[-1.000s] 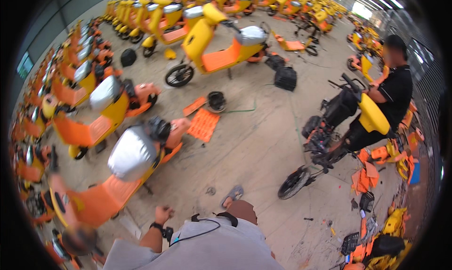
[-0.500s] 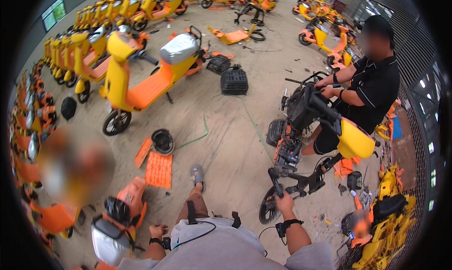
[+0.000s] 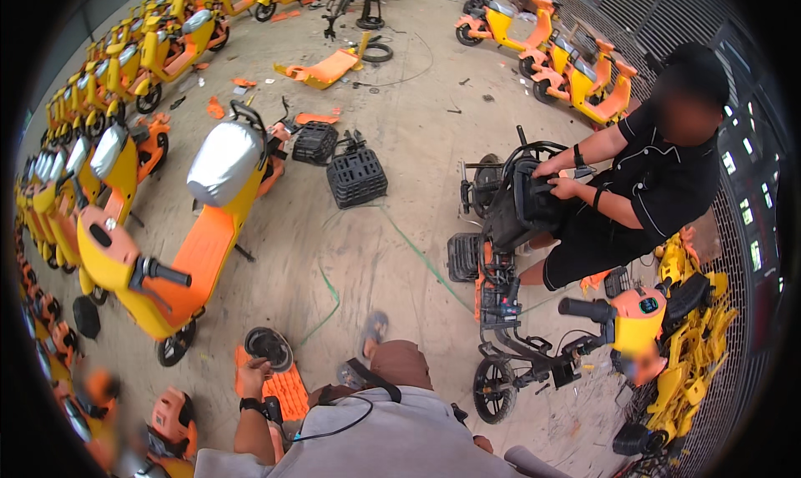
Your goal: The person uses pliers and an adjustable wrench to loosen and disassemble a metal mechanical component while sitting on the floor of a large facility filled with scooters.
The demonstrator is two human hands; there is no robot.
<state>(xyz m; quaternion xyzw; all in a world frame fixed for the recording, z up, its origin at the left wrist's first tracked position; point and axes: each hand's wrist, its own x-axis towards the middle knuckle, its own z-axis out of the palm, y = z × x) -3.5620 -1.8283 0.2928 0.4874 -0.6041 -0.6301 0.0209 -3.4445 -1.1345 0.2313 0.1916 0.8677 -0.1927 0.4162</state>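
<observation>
My left hand (image 3: 253,379) is raised at the lower left, its fingers loosely bent and nothing visible in them. From this angle it overlaps the orange ribbed panel (image 3: 286,393) and borders the round black tub (image 3: 269,349) on the floor; I see no grip on either. Only a small part of my right hand (image 3: 482,444) shows at the lower edge beside my shirt, its fingers hidden. Ahead to the right stands a stripped scooter frame (image 3: 498,282) with a bare front wheel (image 3: 495,390) and a yellow handlebar head (image 3: 638,324).
Across the frame, a co-worker (image 3: 667,169) in black has both hands on its black upper body (image 3: 526,198). A yellow scooter (image 3: 200,253) stands at left; stacked black baskets (image 3: 357,178) sit mid-floor. Yellow panels (image 3: 701,344) are heaped at right. A green strap (image 3: 417,253) crosses the floor.
My right hand has come off the black scooter frame and drawn back to my body. My left hand has risen forward. The view has shifted, and the frame's front end points differently.
</observation>
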